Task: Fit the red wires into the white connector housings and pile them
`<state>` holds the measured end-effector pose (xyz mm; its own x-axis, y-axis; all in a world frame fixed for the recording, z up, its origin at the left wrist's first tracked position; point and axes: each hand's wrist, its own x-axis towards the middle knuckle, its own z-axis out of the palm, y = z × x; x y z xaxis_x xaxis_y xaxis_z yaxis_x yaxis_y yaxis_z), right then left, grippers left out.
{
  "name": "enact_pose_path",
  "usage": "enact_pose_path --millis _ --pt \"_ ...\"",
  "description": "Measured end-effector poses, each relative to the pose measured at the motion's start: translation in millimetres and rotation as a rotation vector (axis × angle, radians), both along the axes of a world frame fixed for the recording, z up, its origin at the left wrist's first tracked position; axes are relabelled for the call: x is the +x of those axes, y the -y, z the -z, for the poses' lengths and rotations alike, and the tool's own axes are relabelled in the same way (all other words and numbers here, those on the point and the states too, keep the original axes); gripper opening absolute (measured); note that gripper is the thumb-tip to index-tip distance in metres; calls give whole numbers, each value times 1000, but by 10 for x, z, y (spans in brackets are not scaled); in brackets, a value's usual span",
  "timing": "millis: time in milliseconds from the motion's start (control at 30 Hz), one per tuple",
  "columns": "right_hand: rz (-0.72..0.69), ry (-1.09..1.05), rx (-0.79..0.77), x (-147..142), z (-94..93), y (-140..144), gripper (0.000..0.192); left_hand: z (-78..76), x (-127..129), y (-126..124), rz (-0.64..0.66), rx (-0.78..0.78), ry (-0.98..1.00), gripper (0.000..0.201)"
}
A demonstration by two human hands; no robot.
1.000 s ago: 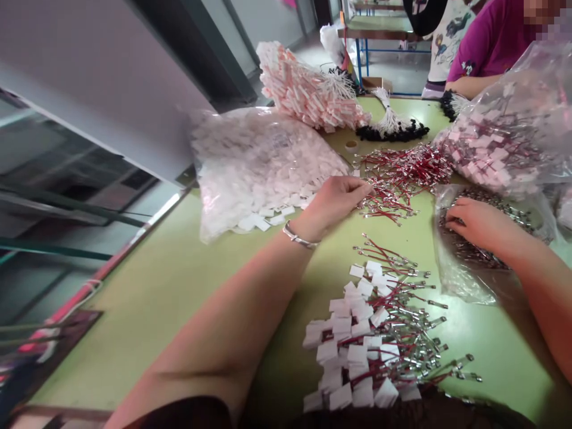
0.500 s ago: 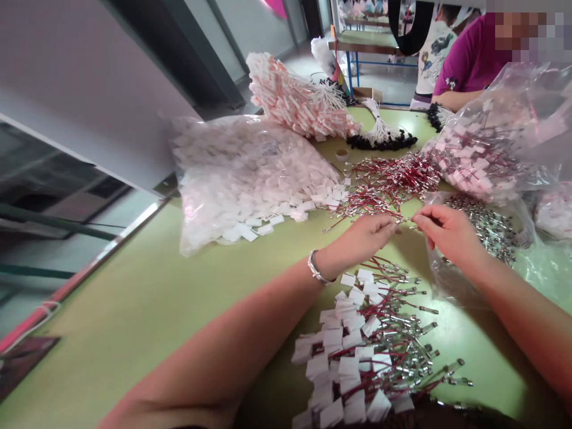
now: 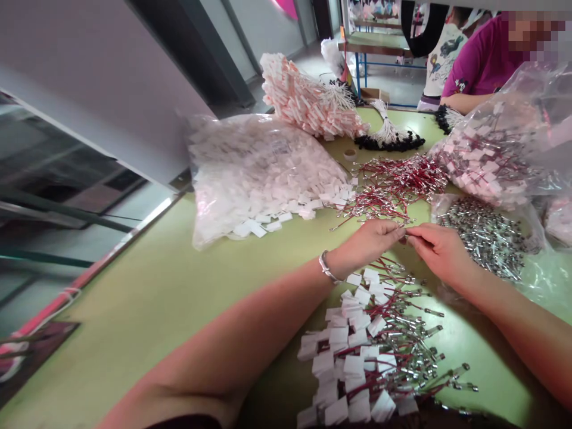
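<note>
My left hand (image 3: 373, 241) and my right hand (image 3: 435, 250) meet fingertip to fingertip over the green table (image 3: 147, 298). Between them they pinch a thin red cord and a small metal piece, too small to make out. Just beyond the fingers lies a loose heap of red cords (image 3: 393, 185). Below the hands is a pile of red cords with white tags and metal clips (image 3: 370, 345). An open clear bag of silver metal clips (image 3: 487, 235) sits right of my right hand.
A big clear bag of white tags (image 3: 259, 173) lies at the left. Pink-white tag bundles (image 3: 308, 101) and black-and-white string bundles (image 3: 386, 134) sit at the back. A bag of tagged cords (image 3: 496, 149) is at right. A person in a purple shirt (image 3: 482, 59) sits across the table.
My left hand came back from the red cord heap and my right hand left the clip bag; both now meet in the middle. The fingertips have closed together since half a second ago.
</note>
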<state>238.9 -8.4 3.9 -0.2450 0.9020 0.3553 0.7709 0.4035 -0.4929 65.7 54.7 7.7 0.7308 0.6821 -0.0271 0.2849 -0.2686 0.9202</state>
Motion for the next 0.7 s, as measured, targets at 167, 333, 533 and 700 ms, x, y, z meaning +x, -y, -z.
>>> enact_pose_path --millis 167,333,533,700 --pt "91 127 34 57 5 -6 22 10 -4 -10 25 95 -49 34" --pt "157 -126 14 69 13 -22 16 28 9 -13 62 245 -67 28" --pt "74 -149 -98 74 -36 -15 17 36 -19 -24 62 429 -243 31" --pt "14 -209 -394 156 -164 32 21 -31 -17 70 230 729 -562 19"
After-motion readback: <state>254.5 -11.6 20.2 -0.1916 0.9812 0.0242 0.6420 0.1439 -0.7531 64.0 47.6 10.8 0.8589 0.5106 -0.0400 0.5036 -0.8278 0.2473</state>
